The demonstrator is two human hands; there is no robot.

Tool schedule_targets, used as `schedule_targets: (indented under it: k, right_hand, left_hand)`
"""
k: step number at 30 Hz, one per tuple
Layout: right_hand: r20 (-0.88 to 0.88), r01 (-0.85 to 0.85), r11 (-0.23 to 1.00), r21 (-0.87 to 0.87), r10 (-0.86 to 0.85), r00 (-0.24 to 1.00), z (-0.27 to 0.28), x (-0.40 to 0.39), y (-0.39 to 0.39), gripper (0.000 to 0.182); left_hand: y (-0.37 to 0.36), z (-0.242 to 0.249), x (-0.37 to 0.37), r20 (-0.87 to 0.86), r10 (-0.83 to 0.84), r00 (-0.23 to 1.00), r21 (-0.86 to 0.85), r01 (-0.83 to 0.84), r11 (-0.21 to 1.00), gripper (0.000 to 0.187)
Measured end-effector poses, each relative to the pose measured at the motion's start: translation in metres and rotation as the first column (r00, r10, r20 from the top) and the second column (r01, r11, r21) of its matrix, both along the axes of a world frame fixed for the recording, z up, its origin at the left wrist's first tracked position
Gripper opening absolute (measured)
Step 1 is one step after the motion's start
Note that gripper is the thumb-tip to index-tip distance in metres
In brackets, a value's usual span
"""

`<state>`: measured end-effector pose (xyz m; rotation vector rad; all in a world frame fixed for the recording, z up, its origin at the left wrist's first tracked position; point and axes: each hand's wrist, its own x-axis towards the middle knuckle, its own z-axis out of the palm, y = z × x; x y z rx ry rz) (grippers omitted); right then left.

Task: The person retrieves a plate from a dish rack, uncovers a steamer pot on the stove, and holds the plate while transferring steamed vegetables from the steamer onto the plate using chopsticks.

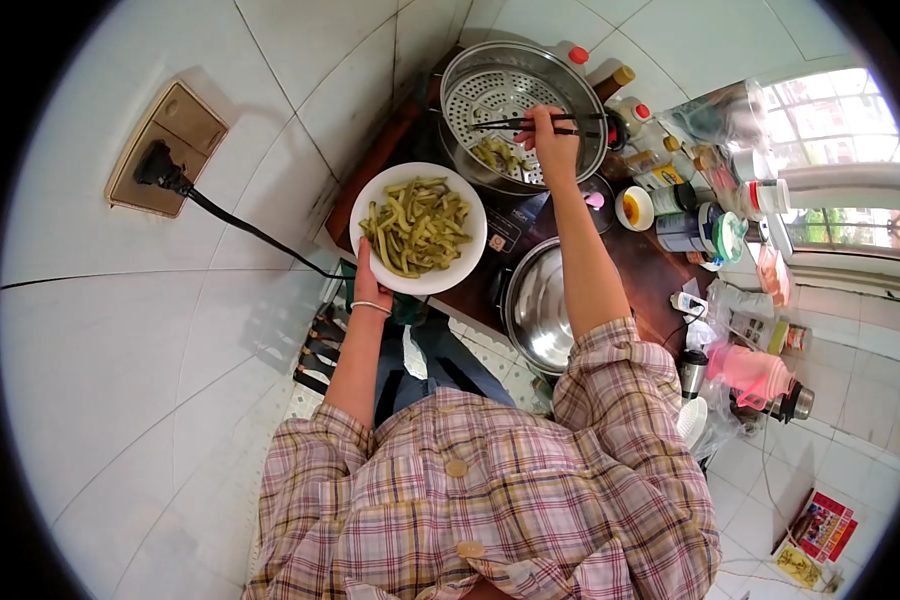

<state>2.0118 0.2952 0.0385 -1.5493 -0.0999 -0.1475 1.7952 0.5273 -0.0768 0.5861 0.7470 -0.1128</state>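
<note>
My left hand (370, 278) grips the near edge of a white plate (362, 228), its fingers tucked beneath. Cooked green vegetable strips (417, 225) are heaped on the plate. In my right hand (552, 140) is a pair of black chopsticks (510, 125), held over a metal steamer (595, 160) with a perforated base. A small pile of the same strips (498, 154) lies in the steamer, just below the chopsticks' shafts. No strip is visibly pinched between the tips. The plate is close to the steamer's left front side.
A large shiny metal lid or pan (545, 310) lies under my right forearm. Bottles and jars (675, 195) crowd the right of the dark counter, near a small white bowl (634, 208). A black power cord (245, 237) runs from the wall socket (165, 145) at left.
</note>
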Motion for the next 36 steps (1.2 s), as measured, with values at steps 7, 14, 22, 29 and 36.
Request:
schedule_targets:
  k: [7, 14, 22, 29, 36]
  right_hand:
    - [-0.047, 0.059, 0.983, 0.176, -0.052, 0.998, 0.036, -0.032, -0.011, 0.028]
    - [-0.177, -0.117, 0.987, 0.115, 0.136, 0.975, 0.071, -0.089, -0.005, 0.025]
    - [-0.111, -0.026, 0.997, 0.077, 0.035, 0.993, 0.067, -0.056, -0.008, 0.026]
    - [-0.025, 0.148, 0.988, 0.053, -0.147, 0.989, 0.001, 0.006, 0.007, 0.025]
    - [-0.005, 0.159, 0.986, 0.054, -0.159, 0.987, -0.006, 0.009, 0.018, 0.025]
  left_hand:
    - [-0.003, 0.002, 0.002, -0.014, 0.037, 0.999, 0.011, -0.036, 0.999, 0.056]
    - [-0.001, -0.005, 0.001, -0.028, 0.015, 0.999, 0.030, -0.015, 0.999, 0.058]
    - [-0.001, 0.004, 0.001, 0.006, 0.023, 1.000, 0.003, -0.023, 1.000, 0.052]
    - [-0.008, 0.018, 0.005, -0.092, 0.076, 0.993, 0.034, -0.073, 0.997, 0.050]
    - [-0.005, 0.010, 0.002, -0.041, 0.047, 0.998, 0.027, -0.046, 0.999, 0.054]
